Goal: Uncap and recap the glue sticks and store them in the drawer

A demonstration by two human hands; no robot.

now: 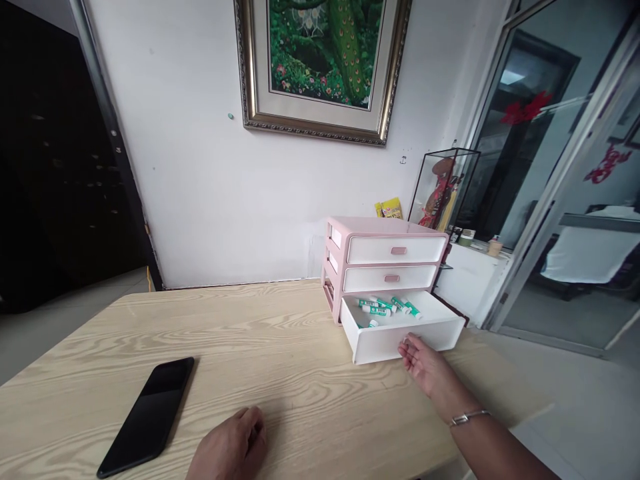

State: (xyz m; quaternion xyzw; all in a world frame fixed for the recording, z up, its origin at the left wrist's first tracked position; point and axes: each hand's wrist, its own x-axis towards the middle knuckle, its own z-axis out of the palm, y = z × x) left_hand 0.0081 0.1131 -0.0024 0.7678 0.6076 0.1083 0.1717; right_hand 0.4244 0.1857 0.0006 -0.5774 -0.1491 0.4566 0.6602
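Observation:
A pink cabinet (336, 267) with three white drawers stands at the back right of the table. Its bottom drawer (380, 345) is pulled out, and several green-and-white tubes (377, 311) lie loose inside. The upper two drawers are closed. My right hand (419, 360) is at the front of the bottom drawer, palm turned up, fingers curled on its handle, which the fingers mostly hide. Near the front edge, my left hand (233, 443) rests on the table with its fingers curled in; whatever they may hold is hidden.
A black phone (150, 417) lies on the wooden table (280, 373) at the left. Behind the cabinet are a yellow packet (390, 209) and a glass case (440, 190) with a figure. A framed picture (320, 127) hangs on the wall.

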